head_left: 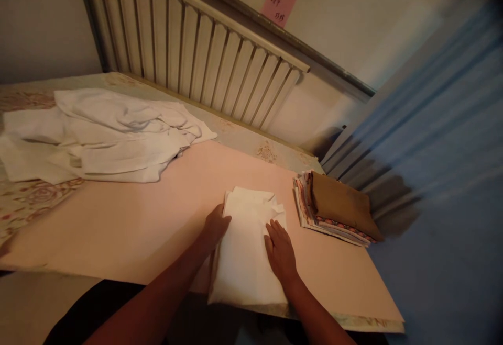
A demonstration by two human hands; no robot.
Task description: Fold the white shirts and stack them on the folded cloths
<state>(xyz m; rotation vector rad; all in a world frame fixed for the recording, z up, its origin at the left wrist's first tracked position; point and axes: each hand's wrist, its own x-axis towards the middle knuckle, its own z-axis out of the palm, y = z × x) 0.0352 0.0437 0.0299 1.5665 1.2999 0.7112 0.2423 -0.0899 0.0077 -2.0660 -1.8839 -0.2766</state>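
A folded white garment point(247, 251) lies in front of me, its near end at the front edge of the pink board point(157, 219). At its left edge, my left hand point(216, 227) has the thumb on top and the other fingers partly hidden at the side, gripping the fold. My right hand point(281, 251) rests flat on the right side of the garment, fingers stretched out. Near those fingertips, the cloth's upper right corner is ruffled.
Loose white garments point(118, 135) lie heaped at the back left over a floral cover point(39, 201). A stack of folded cloths point(341, 206), brown on top, sits at the right by a blue curtain point(440, 177). A white radiator point(212, 52) lines the wall behind, with a pink note point(280, 0) above.
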